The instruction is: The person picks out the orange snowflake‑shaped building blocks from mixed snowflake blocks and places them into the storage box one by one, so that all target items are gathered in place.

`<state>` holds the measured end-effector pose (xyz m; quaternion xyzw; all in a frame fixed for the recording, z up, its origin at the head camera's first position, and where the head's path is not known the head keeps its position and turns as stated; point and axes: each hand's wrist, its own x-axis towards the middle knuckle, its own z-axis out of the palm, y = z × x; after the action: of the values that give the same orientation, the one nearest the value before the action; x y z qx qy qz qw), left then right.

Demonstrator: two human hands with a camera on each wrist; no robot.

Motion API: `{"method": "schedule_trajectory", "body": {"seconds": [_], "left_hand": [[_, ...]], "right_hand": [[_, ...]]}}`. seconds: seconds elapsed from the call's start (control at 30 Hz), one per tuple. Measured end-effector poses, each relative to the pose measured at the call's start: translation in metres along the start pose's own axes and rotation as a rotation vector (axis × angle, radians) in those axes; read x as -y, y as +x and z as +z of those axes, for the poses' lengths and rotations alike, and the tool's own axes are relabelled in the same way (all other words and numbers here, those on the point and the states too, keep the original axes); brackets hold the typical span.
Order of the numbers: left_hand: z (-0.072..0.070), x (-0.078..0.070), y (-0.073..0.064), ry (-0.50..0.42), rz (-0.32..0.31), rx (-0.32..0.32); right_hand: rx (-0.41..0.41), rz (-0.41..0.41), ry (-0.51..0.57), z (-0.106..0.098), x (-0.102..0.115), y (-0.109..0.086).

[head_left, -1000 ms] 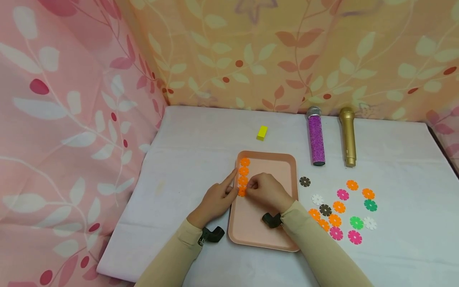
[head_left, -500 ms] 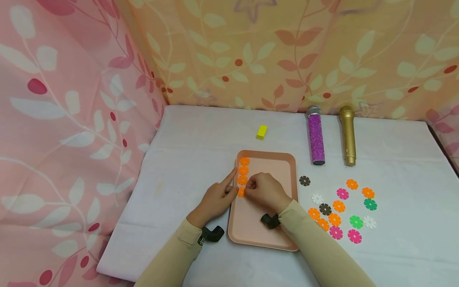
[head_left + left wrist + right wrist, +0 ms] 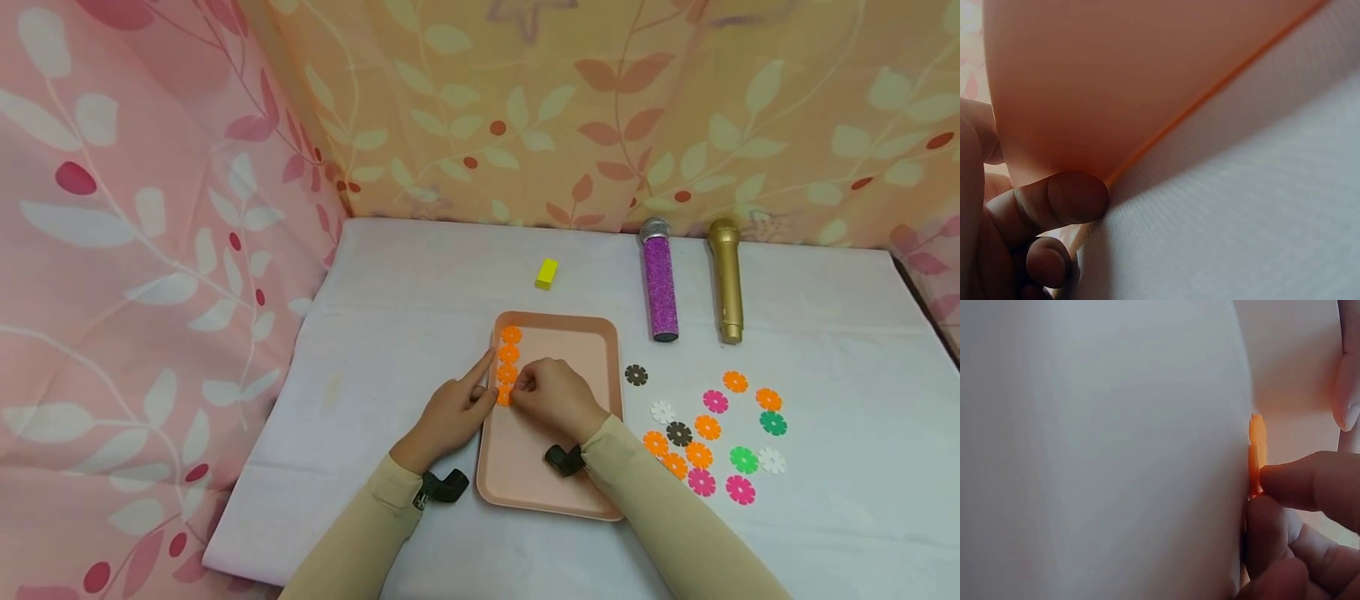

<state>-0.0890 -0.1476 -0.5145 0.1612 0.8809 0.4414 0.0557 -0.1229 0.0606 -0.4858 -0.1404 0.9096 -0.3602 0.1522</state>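
Inside the peach tray point(image 3: 547, 475), orange flower-shaped discs stand in a column along the left wall. My right hand point(image 3: 557, 398) pinches the lowest orange disc point(image 3: 504, 396) between thumb and fingertip. The right wrist view shows orange discs point(image 3: 1258, 447) edge-on, right at those fingertips. The disc column point(image 3: 508, 354) continues upward from there toward the far corner. My left hand point(image 3: 452, 419) grips the tray's left side, index finger pointing along the rim. In the left wrist view, its fingers point(image 3: 1079, 199) press against the tray's outer wall low near the cloth.
Loose flower discs in orange, pink point(image 3: 740, 490), green point(image 3: 744, 460), white point(image 3: 662, 412) and brown point(image 3: 636, 375) lie right of the tray. Farther back are a purple microphone point(image 3: 660, 287), a gold microphone point(image 3: 727, 283) and a yellow block point(image 3: 547, 274). Floral curtains point(image 3: 465, 108) bound the table.
The lowest orange disc slid slightly toward the near side, opening a gap, then came back up close to the disc above it. The left hand stays at the tray's side.
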Motion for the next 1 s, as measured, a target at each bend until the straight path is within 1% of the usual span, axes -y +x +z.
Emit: {"method": "schedule_trajectory", "body": {"seconds": [0.1, 0.27, 0.43, 0.57, 0.67, 0.77, 0.9, 1.0], "left_hand": [[0.0, 0.0, 0.001, 0.003, 0.006, -0.005], [0.0, 0.0, 0.0, 0.001, -0.007, -0.001], [0.0, 0.002, 0.0, 0.001, -0.01, 0.001], [0.0, 0.002, 0.0, 0.005, 0.0, -0.006], [0.0, 0.002, 0.0, 0.002, 0.001, -0.006], [0.0, 0.002, 0.0, -0.004, 0.002, -0.005], [0.0, 0.002, -0.001, -0.01, 0.003, 0.001], [0.0, 0.002, -0.001, -0.015, 0.001, 0.005]], "right_hand": [[0.006, -0.01, 0.015, -0.002, 0.001, 0.0], [0.015, -0.033, 0.039, -0.008, 0.003, -0.004], [0.007, -0.029, 0.024, -0.022, 0.013, -0.013], [-0.014, -0.055, 0.038, -0.034, 0.016, -0.023], [-0.024, -0.076, 0.062, -0.043, 0.013, -0.031], [-0.025, -0.079, 0.082, -0.05, 0.008, -0.04], [-0.042, -0.084, 0.08, -0.058, -0.001, -0.056], [-0.069, -0.066, 0.066, -0.064, -0.006, -0.068]]}}
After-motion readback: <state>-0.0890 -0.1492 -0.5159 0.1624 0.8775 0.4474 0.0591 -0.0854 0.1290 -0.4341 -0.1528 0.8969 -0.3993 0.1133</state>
